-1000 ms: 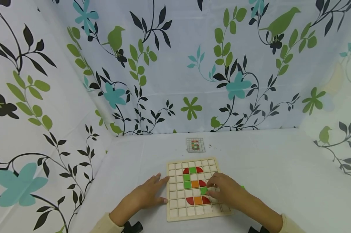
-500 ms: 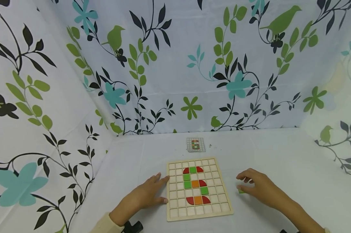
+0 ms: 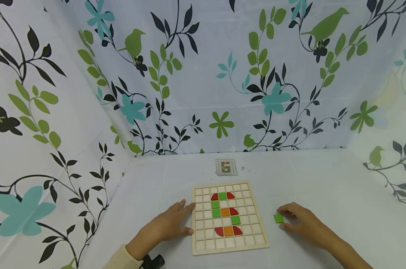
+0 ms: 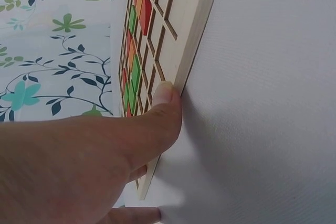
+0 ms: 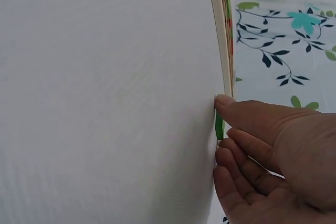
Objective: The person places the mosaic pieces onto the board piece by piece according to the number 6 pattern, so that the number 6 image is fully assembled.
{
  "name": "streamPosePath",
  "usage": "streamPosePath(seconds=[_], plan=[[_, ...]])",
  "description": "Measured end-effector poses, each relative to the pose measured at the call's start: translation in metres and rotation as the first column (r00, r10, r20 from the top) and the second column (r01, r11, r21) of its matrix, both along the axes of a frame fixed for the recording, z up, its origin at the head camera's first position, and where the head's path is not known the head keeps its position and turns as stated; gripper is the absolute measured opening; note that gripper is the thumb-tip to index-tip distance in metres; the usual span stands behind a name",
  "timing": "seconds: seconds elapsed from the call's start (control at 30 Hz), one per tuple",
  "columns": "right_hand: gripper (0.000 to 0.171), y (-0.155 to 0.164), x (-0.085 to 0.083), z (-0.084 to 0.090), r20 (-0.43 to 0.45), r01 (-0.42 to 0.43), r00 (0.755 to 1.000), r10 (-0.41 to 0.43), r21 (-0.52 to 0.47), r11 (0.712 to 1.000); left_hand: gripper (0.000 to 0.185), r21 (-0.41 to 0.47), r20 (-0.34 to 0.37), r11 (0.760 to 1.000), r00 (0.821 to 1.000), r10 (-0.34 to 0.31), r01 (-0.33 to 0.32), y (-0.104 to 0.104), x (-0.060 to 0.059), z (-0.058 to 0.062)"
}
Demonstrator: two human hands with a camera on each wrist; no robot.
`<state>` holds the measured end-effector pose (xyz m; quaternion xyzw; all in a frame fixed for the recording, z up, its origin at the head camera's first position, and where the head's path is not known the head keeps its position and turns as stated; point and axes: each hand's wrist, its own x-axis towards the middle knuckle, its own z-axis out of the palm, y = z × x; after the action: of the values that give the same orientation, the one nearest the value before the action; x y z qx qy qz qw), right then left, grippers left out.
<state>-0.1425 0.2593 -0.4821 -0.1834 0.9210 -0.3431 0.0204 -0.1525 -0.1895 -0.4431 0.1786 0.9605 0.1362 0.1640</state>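
A green square tile (image 3: 278, 219), lying on the white counter (image 3: 324, 186) just right of the wooden grid board (image 3: 253, 209), is pinched by the right hand (image 3: 302, 224), while the board, holding red, green and orange pieces in its middle cells, is apparently steadied at its left edge by the flat, open-fingered left hand (image 3: 166, 226).
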Motion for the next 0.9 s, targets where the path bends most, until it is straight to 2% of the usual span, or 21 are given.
streamPosePath(seconds=[0.13,0.47,0.73,0.9], plan=[[0.036,-0.002,-0.001,0.0024,-0.027,-0.014,1.0,0.014,-0.002,1.0,0.084,-0.005,-0.006,1.0,1.0,0.001,-0.001,-0.0004,0.0,-0.0014],[0.033,0.0011,-0.0001,0.0053,-0.022,-0.024,0.999,0.023,-0.028,0.999,0.085,-0.006,-0.001,1.0,1.0,0.01,-0.01,0.0003,0.0002,-0.0022],[0.029,0.001,-0.0012,0.0008,-0.085,-0.071,0.994,0.069,-0.019,0.997,0.085,-0.014,-0.005,1.0,1.0,0.009,-0.009,-0.0001,0.0006,-0.0016],[0.025,0.0005,-0.0022,-0.0005,-0.091,-0.082,0.993,0.079,-0.031,0.996,0.085,-0.007,0.005,1.0,1.0,0.012,-0.012,-0.0012,0.0006,-0.0023]])
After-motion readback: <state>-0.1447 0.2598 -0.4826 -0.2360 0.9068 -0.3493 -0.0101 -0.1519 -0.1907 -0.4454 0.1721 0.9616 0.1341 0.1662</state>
